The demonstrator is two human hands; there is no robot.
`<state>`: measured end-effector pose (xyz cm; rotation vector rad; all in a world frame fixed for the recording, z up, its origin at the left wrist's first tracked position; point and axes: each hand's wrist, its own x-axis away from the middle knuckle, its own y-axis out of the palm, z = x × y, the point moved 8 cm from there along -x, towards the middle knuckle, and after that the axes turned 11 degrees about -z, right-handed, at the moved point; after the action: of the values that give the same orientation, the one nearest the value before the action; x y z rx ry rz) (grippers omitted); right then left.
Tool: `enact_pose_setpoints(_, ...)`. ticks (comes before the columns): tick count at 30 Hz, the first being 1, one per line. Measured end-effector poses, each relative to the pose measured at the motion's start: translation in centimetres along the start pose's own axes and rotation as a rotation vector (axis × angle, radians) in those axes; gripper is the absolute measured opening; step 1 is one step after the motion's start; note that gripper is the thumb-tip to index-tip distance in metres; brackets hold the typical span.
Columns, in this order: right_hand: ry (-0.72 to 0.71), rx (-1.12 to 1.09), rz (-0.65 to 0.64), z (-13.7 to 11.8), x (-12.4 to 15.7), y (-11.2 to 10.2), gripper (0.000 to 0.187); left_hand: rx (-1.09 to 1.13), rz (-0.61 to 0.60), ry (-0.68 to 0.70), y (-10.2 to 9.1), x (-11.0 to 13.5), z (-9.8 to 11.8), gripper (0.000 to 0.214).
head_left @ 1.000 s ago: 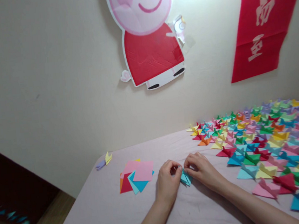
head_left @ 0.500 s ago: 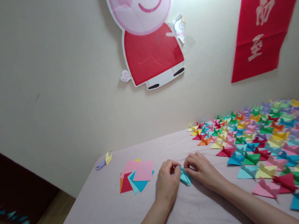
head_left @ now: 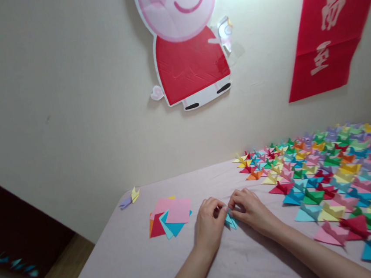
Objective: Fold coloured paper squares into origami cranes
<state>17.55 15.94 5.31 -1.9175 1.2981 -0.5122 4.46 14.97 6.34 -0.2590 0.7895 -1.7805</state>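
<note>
A small folded piece of light-blue origami paper (head_left: 230, 222) sits between my hands, just over the pale sheet. My left hand (head_left: 210, 219) pinches its left side between thumb and curled fingers. From the right, the thumb and forefinger of my right hand (head_left: 248, 206) pinch its upper right edge. The fingertips cover the paper's top part, while the lower flaps show a point with a fold line down the middle. Left of my left hand lies a fanned pile of square paper sheets (head_left: 178, 211) in pink, red, blue, orange and yellow.
Rows of folded paper cranes (head_left: 333, 173) in many colours cover the right side of the bed-like surface (head_left: 125, 267). A yellow and a purple folded paper (head_left: 134, 195) lie at the far left corner. Behind stands a wall with a pig cutout (head_left: 191, 64) and a red banner (head_left: 327, 42).
My left fingertips have shifted slightly right over the light-blue paper, covering more of its upper left. The right hand stays nearly still. The whole view has shifted a little.
</note>
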Motion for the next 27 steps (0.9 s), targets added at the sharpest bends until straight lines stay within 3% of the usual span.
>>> enact_pose_setpoints(11,-0.007,0.01,-0.03,0.3,-0.2,0.12,0.011,-0.139,-0.045,-0.03,0.54,-0.21,0.24,0.013)
enact_pose_setpoints(17,0.017,0.04,-0.062,0.41,-0.27,0.03,0.005,-0.185,-0.048,-0.041,0.7,-0.15,0.09,0.017)
enact_pose_setpoints(27,0.04,0.111,-0.17,0.6,-0.23,0.65,0.033,-0.192,-0.058,-0.047,0.87,-0.23,-0.23,0.016)
